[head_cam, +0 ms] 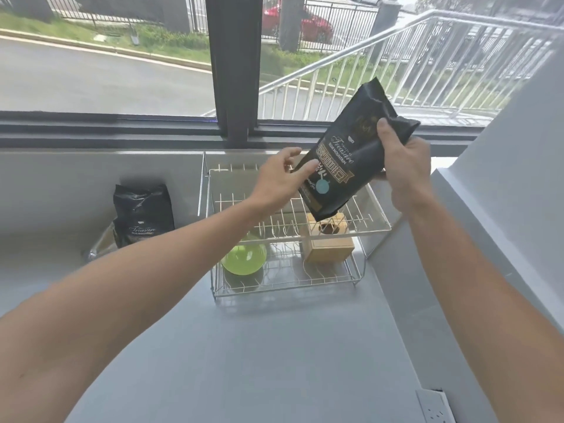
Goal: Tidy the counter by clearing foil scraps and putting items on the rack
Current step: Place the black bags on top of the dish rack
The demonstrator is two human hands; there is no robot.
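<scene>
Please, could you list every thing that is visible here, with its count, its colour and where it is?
coffee bag: one, black, held tilted above the rack
second coffee bag: one, black, upright on the counter, left of the rack
clear wrapper: one, transparent, beside the second bag
rack: one, silver wire, two tiers, on the counter
bowl: one, green, lower tier
box: one, wooden brown, lower tier
wall socket: one, white, lower right
left hand: touches the bag's lower edge
right hand: grips the bag's top

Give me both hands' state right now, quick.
Left hand: open, fingertips at the black coffee bag, not gripping.
Right hand: closed on the bag's upper part.
</scene>
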